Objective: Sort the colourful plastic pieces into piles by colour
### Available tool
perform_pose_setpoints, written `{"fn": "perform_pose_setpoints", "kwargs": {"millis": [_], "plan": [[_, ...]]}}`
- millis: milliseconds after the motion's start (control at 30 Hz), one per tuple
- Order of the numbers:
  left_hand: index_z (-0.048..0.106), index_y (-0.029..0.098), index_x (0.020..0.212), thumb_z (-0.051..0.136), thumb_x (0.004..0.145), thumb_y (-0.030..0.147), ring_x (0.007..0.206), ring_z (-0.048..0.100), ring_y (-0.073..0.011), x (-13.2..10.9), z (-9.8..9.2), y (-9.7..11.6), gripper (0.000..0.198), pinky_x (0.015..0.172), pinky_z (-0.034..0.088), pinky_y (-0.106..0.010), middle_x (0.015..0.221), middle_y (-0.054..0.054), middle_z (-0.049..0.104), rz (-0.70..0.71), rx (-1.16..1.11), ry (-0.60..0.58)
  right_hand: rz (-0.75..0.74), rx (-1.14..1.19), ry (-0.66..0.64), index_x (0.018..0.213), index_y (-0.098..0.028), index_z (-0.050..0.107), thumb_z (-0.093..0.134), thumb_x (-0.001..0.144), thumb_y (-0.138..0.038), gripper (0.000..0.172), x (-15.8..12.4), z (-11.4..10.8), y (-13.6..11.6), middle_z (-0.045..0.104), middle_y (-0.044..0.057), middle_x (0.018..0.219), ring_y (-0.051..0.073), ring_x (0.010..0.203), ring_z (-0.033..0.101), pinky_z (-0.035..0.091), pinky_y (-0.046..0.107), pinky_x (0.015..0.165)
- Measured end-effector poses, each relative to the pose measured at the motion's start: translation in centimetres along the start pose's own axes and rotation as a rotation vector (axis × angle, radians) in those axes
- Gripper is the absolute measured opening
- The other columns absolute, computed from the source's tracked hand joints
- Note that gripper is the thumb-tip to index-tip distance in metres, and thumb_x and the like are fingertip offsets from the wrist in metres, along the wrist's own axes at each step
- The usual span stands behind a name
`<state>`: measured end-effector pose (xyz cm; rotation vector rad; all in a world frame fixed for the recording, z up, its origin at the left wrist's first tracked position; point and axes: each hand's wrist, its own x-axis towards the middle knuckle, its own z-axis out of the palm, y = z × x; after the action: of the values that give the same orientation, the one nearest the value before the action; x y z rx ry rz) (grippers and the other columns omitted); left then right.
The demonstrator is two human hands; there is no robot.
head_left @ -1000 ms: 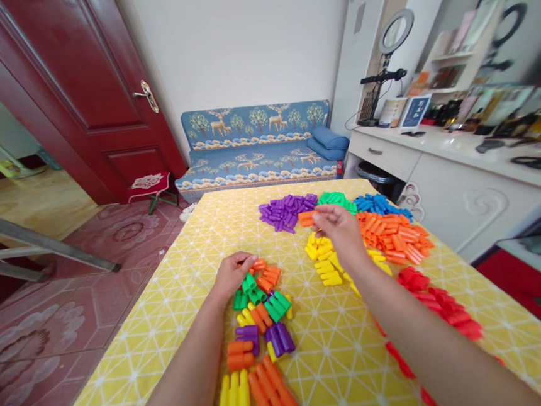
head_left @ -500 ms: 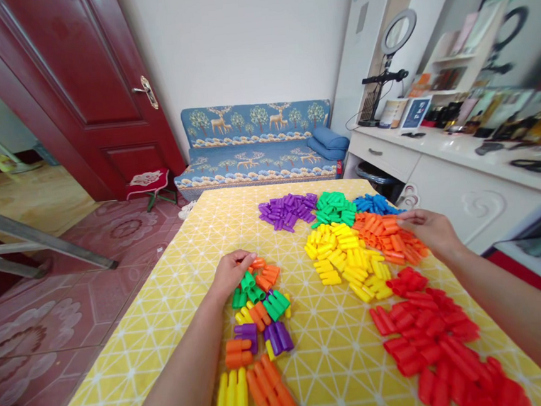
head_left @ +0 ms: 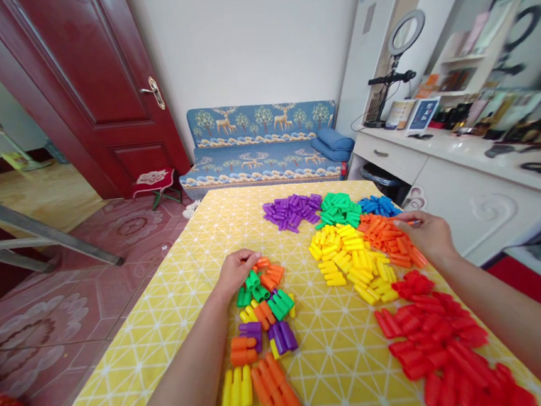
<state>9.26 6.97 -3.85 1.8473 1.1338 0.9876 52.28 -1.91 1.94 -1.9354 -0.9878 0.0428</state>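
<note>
My left hand (head_left: 239, 271) rests at the far end of a mixed row of plastic building blocks. Its fingers are curled together, tips against an orange block (head_left: 262, 263); whether they grip it is hidden. Green blocks (head_left: 253, 288) lie just below that hand. Closer to me in the row are purple blocks (head_left: 283, 337), a yellow block (head_left: 236, 388) and a long orange block (head_left: 275, 389). Over the right edge of the orange pile (head_left: 387, 237), my right hand (head_left: 427, 237) is closed in a pinch. A bit of blue shows at its fingers, too small to name.
Sorted piles of purple (head_left: 293, 212), green (head_left: 340, 210), blue (head_left: 379, 205), yellow (head_left: 351, 259) and red blocks (head_left: 440, 333) lie on the yellow tablecloth (head_left: 341, 361). Beyond the table stand a blue sofa (head_left: 267, 159) and, at right, a white dresser (head_left: 458, 180).
The view has shifted slightly, so everything sits a little further right. My right hand has moved slightly left over the orange pile, its fingers more curled. My left hand stays by the row.
</note>
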Motion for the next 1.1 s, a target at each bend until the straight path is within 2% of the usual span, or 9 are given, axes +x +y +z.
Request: {"fn": "perform_pose_setpoints", "kwargs": {"millis": [100, 267, 333, 433, 533, 633, 767, 900, 1100], "plan": [[0.055, 0.015, 0.055, 0.056, 0.079, 0.046, 0.053, 0.043, -0.0103, 0.0, 0.1, -0.1, 0.039, 0.054, 0.034, -0.022, 0.053, 0.004, 0.045, 0.004, 0.002, 0.001, -0.172, 0.193, -0.061, 0.083, -0.019, 0.069, 0.065, 0.071, -0.039, 0.023, -3.1, 2.0, -4.5, 0.066, 0.006, 0.075, 0.016, 0.061, 0.056, 0.044, 0.030, 0.060], [0.057, 0.014, 0.059, 0.055, 0.080, 0.044, 0.055, 0.043, -0.0104, -0.1, 0.0, 0.0, 0.037, 0.055, 0.035, -0.022, 0.056, 0.003, 0.046, -0.002, -0.015, -0.001, -0.299, 0.504, -0.452, 0.087, -0.020, 0.066, 0.059, 0.076, -0.034, 0.019, -12.8, 8.2, -12.3, 0.066, 0.003, 0.085, 0.014, 0.065, 0.057, 0.046, 0.027, 0.059], [0.058, 0.014, 0.062, 0.054, 0.081, 0.045, 0.056, 0.044, -0.0106, -0.1, -0.1, 0.2, 0.036, 0.056, 0.036, -0.022, 0.057, 0.003, 0.048, -0.008, -0.045, -0.007, -0.296, 0.514, -0.540, 0.092, -0.022, 0.066, 0.058, 0.074, -0.024, 0.019, -16.2, 11.0, -13.3, 0.065, 0.003, 0.094, 0.014, 0.068, 0.058, 0.048, 0.028, 0.063], [0.056, 0.014, 0.063, 0.053, 0.082, 0.046, 0.055, 0.043, -0.0102, -0.2, -0.1, 0.4, 0.037, 0.054, 0.035, -0.022, 0.057, 0.003, 0.047, -0.014, -0.076, 0.002, -0.325, 0.437, -0.559, 0.098, -0.023, 0.066, 0.060, 0.067, -0.013, 0.034, -19.0, 14.1, -13.3, 0.064, 0.004, 0.100, 0.018, 0.083, 0.059, 0.049, 0.034, 0.078], [0.053, 0.015, 0.061, 0.052, 0.083, 0.046, 0.053, 0.041, -0.0095, -0.1, -0.2, 0.5, 0.038, 0.052, 0.035, -0.022, 0.055, 0.004, 0.045, -0.008, -0.081, 0.025, -0.416, 0.289, -0.549, 0.109, -0.024, 0.065, 0.064, 0.064, -0.013, 0.046, -19.3, 15.0, -12.9, 0.063, 0.006, 0.108, 0.024, 0.101, 0.054, 0.041, 0.040, 0.093], [0.053, 0.015, 0.061, 0.052, 0.083, 0.046, 0.052, 0.042, -0.0093, 0.1, -0.2, 0.2, 0.038, 0.052, 0.035, -0.021, 0.054, 0.005, 0.044, -0.001, -0.083, 0.071, -0.473, 0.174, -0.607, 0.115, -0.023, 0.063, 0.070, 0.064, -0.023, 0.052, -19.0, 14.7, -12.9, 0.062, 0.007, 0.114, 0.026, 0.104, 0.053, 0.038, 0.041, 0.096], [0.061, 0.014, 0.074, 0.058, 0.080, 0.042, 0.060, 0.053, -0.0116, 0.3, 0.1, -0.4, 0.029, 0.059, 0.043, -0.022, 0.065, 0.001, 0.058, 0.002, -0.140, 0.112, -0.484, 0.092, -0.627, 0.110, -0.022, 0.065, 0.072, 0.064, -0.031, 0.047, -19.2, 14.3, -13.3, 0.063, 0.007, 0.112, 0.025, 0.104, 0.053, 0.039, 0.038, 0.094], [0.063, 0.013, 0.102, 0.061, 0.079, 0.042, 0.074, 0.063, -0.0160, 0.3, 0.3, -0.7, 0.037, 0.071, 0.050, -0.027, 0.089, -0.006, 0.068, -0.006, -0.260, 0.056, -0.459, 0.035, -0.521, 0.104, -0.021, 0.067, 0.067, 0.070, -0.031, 0.036, -19.2, 14.5, -13.4, 0.062, 0.007, 0.104, 0.023, 0.099, 0.053, 0.041, 0.035, 0.090], [0.071, 0.012, 0.094, 0.059, 0.081, 0.043, 0.080, 0.064, -0.0188, 0.0, 0.3, -0.2, 0.035, 0.076, 0.050, -0.028, 0.088, -0.008, 0.071, 0.012, -0.151, -0.030, -0.460, 0.034, -0.395, 0.104, -0.019, 0.068, 0.052, 0.084, -0.025, 0.026, -18.3, 14.6, -12.0, 0.059, 0.009, 0.110, 0.023, 0.104, 0.051, 0.040, 0.036, 0.094]]}}
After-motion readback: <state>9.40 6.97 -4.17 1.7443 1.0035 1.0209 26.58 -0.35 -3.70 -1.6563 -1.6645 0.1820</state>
